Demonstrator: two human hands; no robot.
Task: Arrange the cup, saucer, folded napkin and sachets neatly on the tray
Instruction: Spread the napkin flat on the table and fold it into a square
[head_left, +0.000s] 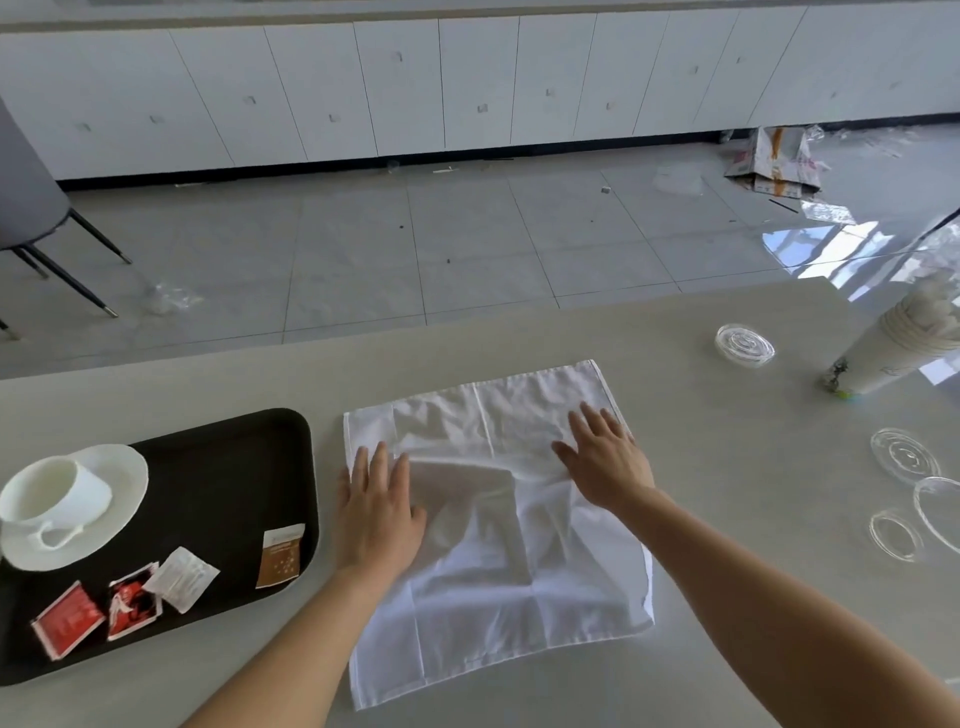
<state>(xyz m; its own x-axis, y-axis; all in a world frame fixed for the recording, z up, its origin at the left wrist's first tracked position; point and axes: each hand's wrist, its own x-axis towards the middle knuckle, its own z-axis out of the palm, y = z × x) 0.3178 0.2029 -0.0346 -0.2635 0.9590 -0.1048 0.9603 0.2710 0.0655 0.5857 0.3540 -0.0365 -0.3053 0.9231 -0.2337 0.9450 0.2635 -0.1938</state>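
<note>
A white cloth napkin (493, 587) lies spread out and creased on the table, right of the tray. My left hand (376, 512) presses flat on its left part, fingers apart. My right hand (608, 460) rests flat on its upper right part, fingers spread. The black tray (234, 467) sits at the left. On it a white cup (57, 491) stands on a white saucer (127, 470) at the tray's left side. Two red sachets (67, 618) (132, 603), a white sachet (182, 577) and a brown sachet (280, 556) lie along the tray's near side.
Clear plastic lids (744, 345) (904, 454) (894, 535) lie on the table at the right, with a stack of paper cups (898, 343) lying at the far right. A grey chair (26, 208) stands on the floor at left. The table's far edge runs behind the napkin.
</note>
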